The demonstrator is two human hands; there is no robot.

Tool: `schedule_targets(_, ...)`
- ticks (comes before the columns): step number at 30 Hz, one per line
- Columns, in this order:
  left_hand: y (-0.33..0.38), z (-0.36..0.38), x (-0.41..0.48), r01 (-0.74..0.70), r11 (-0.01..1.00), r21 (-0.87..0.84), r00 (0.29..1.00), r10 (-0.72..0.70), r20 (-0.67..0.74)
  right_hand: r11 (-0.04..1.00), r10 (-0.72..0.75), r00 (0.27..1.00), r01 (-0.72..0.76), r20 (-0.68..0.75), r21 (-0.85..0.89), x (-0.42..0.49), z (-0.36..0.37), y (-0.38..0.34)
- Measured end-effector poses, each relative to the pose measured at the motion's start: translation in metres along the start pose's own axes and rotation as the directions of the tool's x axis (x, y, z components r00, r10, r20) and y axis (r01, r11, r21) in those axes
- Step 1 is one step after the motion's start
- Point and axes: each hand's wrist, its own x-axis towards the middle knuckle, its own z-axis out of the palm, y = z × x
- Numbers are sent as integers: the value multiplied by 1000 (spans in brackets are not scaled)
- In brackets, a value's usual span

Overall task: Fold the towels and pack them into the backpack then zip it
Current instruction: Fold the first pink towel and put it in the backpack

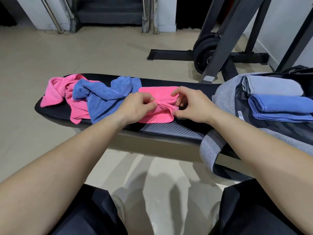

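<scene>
A half-folded pink towel (157, 92) lies in the middle of the black bench (169, 129). My left hand (137, 106) pinches a bunched ridge of it, and my right hand (191, 104) pinches the same ridge from the right. To the left lie a crumpled blue towel (105, 95) and a crumpled pink towel (57, 92) partly beneath it. At the right the grey backpack (225, 92) lies open on the bench. Inside it sit a folded grey towel (271, 87) and a folded blue towel (281, 107).
A black rack frame (223, 44) with weight plates (203, 53) stands on the beige floor behind the bench. Metal stair rails (149, 17) and steps are at the back. My knees in dark shorts are at the bottom edge.
</scene>
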Motion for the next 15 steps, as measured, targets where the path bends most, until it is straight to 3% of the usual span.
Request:
schedule_targets(4, 0, -1, 2, 28, 1000, -12, 999, -29, -17, 996, -7, 1000, 6, -9, -87, 4, 4, -2)
schedule_targets(15, -3, -6, 1, 14, 997, -77, 999, -10, 50, 998, 57, 997, -55, -44, 42, 10, -12, 5)
